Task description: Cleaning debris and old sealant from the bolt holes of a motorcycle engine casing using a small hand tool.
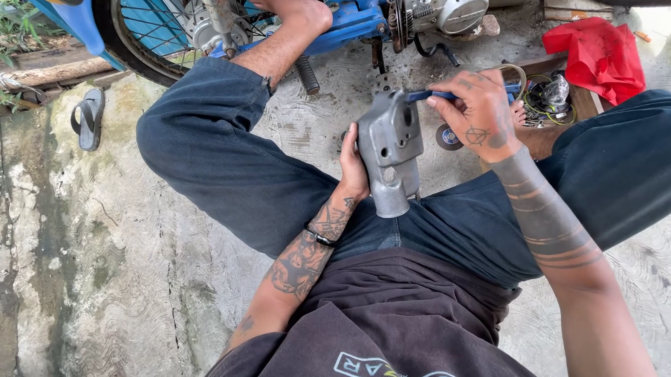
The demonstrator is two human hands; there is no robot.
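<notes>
Blue motorcycle [343,19] across the top of the view, spoked wheel [150,22] at left, engine casing [441,8] at right. Person sits on cracked concrete ground [83,260], legs spread, one bare foot braced against the frame.

Red cloth [598,53] upper right; beside it a shallow tray [581,97] of wire coils and small parts. Grey sandal [88,117] lies well apart at left.

Grey metal cover [388,149], a cast housing with round holes, held upright over the lap between the knees. Left hand [353,163] is closed around its left edge from behind, thumb side hidden. Right hand [481,112] is clamped on a blue-handled tool [434,96] whose tip meets the cover's top; tip type not clear, probably a screwdriver.

Handling judgement: the cover looks rigid and moderately heavy, its painted surface fairly smooth, so it may twist under tool pressure. Best hold is along the thick side walls or lower neck, not the thin hole rims.
</notes>
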